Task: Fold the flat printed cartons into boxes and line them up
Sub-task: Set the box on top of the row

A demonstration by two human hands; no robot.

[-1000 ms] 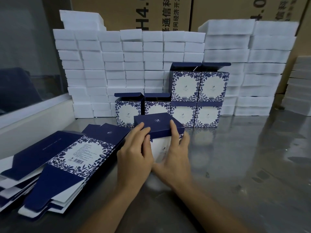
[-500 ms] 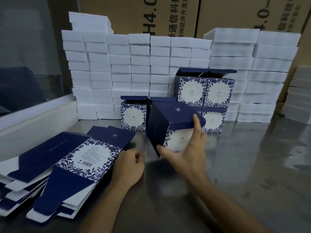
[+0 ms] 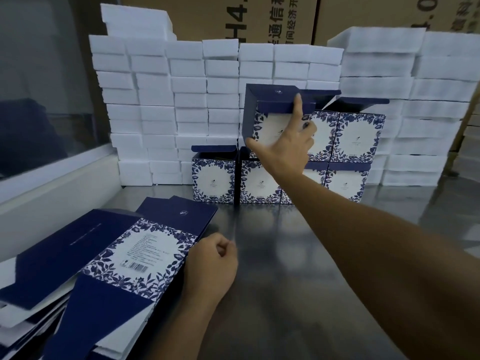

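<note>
My right hand (image 3: 285, 146) grips a folded navy-and-white floral box (image 3: 267, 113), thumb under its lower left corner and index finger up on its navy top flap. It holds the box above the bottom row of folded boxes (image 3: 213, 178), next to the upper-row boxes (image 3: 358, 136). My left hand (image 3: 210, 268) rests with curled fingers on the right edge of the flat carton pile (image 3: 124, 258) at the near left; whether it pinches a carton is hidden.
Stacks of white foam blocks (image 3: 161, 100) wall the back of the steel table (image 3: 285, 268), with more on the right (image 3: 428, 100). Brown shipping cartons (image 3: 259, 19) stand behind. A glass partition (image 3: 39, 87) and white ledge run along the left.
My right hand has lifted the folded box from the table up and back to the upper row. My left hand let go of it and moved to the flat carton pile.
</note>
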